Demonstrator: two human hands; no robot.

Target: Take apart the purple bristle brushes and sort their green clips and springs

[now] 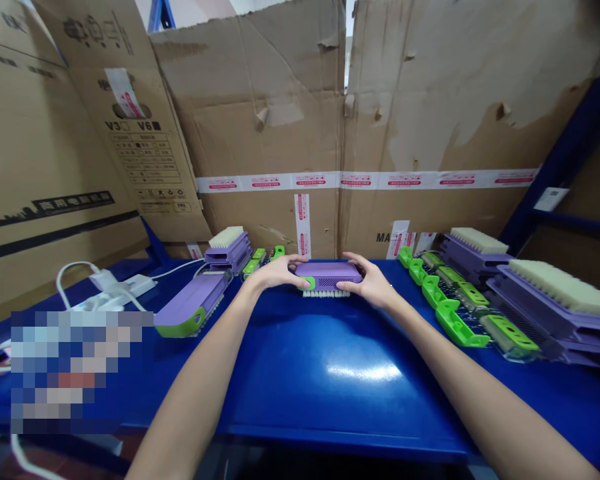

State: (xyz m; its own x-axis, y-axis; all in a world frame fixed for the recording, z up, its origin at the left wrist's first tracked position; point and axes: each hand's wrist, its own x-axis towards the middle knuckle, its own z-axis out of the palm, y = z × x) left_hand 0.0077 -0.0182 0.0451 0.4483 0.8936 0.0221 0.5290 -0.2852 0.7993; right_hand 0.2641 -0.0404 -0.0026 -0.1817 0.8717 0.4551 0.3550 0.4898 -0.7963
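Both my hands hold a purple brush (327, 269) with a green end piece and white bristles facing down, near the back of the blue table. My left hand (276, 272) is closed round its left end, thumb beside the green piece. My right hand (373, 283) grips the right end, its thumb on the slotted front side. To the left lies another purple brush (193, 300) with a green end. Green clip-like parts (434, 293) and clear pieces with green tops (463, 287) stand in rows on the right.
Purple bodies with cream bristle pads (565, 283) are stacked at the right, and a smaller purple stack (229, 253) stands back left. A white power strip (135, 288) with cables lies at the left. Cardboard sheets (270, 133) wall off the back of the blue table (330, 400).
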